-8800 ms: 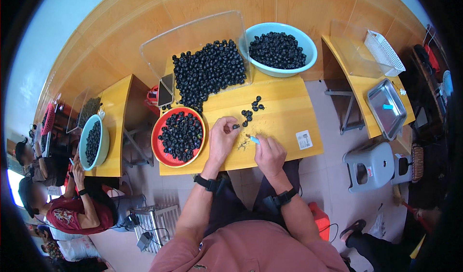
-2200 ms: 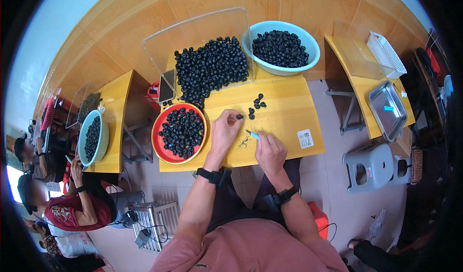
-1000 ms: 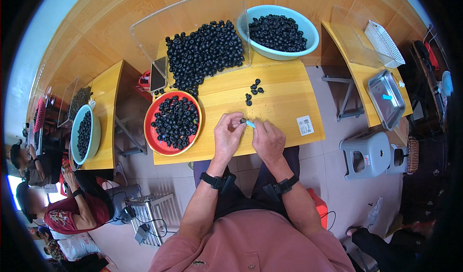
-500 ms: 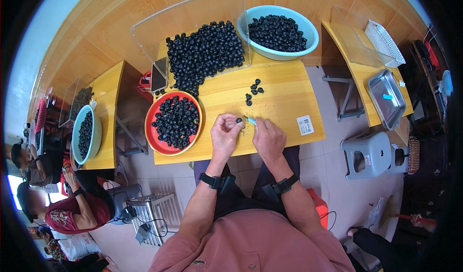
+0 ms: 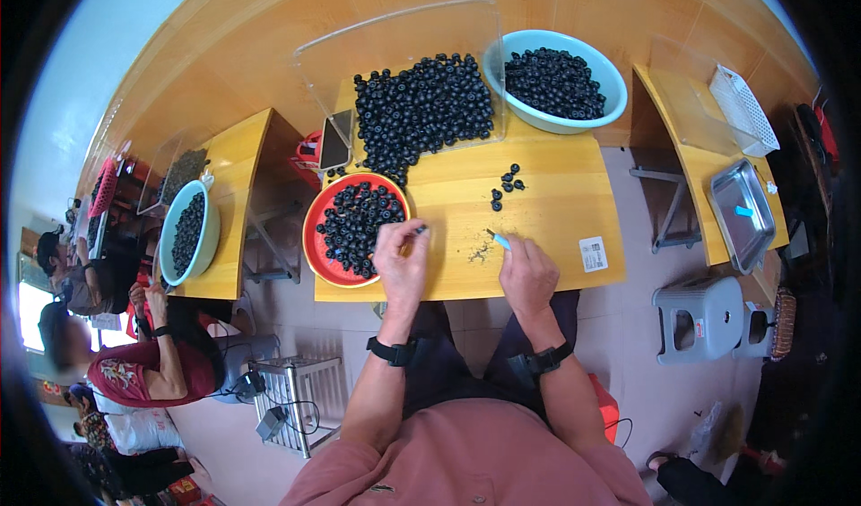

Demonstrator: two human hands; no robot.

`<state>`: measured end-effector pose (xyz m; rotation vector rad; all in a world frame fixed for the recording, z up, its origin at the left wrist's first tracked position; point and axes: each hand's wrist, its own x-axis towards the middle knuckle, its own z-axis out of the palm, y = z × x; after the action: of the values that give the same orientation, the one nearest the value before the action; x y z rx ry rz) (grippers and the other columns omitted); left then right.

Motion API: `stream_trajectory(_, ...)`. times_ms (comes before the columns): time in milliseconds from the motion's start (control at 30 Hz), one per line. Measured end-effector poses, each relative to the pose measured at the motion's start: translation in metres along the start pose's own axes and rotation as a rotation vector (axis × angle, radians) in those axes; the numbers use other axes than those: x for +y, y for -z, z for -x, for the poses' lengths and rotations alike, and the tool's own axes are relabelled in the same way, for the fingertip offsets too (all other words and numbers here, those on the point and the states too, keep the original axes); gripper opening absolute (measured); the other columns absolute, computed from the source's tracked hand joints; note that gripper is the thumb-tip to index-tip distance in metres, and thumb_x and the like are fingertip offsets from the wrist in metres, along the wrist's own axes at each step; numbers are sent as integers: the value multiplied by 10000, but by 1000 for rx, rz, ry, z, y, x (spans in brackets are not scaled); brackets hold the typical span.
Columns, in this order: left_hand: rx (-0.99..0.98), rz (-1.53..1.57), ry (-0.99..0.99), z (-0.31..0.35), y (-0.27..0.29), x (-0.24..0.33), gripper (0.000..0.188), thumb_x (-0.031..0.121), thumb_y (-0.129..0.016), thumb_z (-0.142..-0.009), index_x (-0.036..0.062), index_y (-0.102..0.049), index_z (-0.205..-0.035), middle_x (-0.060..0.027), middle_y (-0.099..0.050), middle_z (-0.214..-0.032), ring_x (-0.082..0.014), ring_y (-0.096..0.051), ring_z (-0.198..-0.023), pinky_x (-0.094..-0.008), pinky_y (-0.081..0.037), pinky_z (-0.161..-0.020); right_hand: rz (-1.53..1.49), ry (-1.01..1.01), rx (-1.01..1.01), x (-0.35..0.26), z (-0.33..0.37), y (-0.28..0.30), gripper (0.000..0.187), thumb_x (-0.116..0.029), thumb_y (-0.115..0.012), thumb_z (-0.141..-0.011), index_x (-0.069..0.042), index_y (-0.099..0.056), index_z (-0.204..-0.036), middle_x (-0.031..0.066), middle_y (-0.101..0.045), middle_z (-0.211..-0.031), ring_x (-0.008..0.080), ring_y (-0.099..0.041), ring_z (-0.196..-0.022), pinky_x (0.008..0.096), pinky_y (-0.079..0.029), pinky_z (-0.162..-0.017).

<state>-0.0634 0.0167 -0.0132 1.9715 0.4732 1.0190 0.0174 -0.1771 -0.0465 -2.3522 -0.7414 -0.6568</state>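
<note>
Light-blue-handled knife (image 5: 502, 242) clamped in fingers of right hand (image 5: 529, 277), tip near dark trimmings (image 5: 480, 253); left hand (image 5: 401, 262) beside red bowl (image 5: 312, 242) of black fruits (image 5: 357, 224), fingertips pinching one fruit (image 5: 421, 230).

Rear wall (image 5: 610, 8): wood-grain panelling, orange-tan, glossy, with visible joints. Left wall (image 5: 103, 80): plain, pale blue-white. Floor (image 5: 619, 327): pale pinkish-grey tile. Central bench (image 5: 574, 179): yellow wood-grain top. Similar tables stand apart at left (image 5: 237, 188) and right (image 5: 692, 170), on metal legs. Grey plastic stool (image 5: 700, 318) at right. Bright opening (image 5: 31, 313), far left; window or doorway, indeterminate.
</note>
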Motion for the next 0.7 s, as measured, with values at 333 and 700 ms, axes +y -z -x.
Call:
stream_trajectory(333, -320, -223, -153, -31, -17, 6, 289, -24, -730, -824, 17, -719, -1110, -163, -660, -1060, -351, -634, -1060, -425, -514, -953, -56, 12, 65, -2, -1, 2, 219, -122, -706, -866, -82, -721, -1081, 89, -582, -789, 295, -630, -679, 422, -509, -615)
stream_trajectory(700, -648, -304, -357, -36, -75, 11, 215, 34, -684, -889, 35, -737, -1097, -165, -644, -978, -362, -650, -976, -457, -545, -866, -115, 21, 134, -1, -1, 5, 190, -121, -721, -864, -76, -714, -1048, 91, -566, -758, 300, -610, -650, 426, -490, -590)
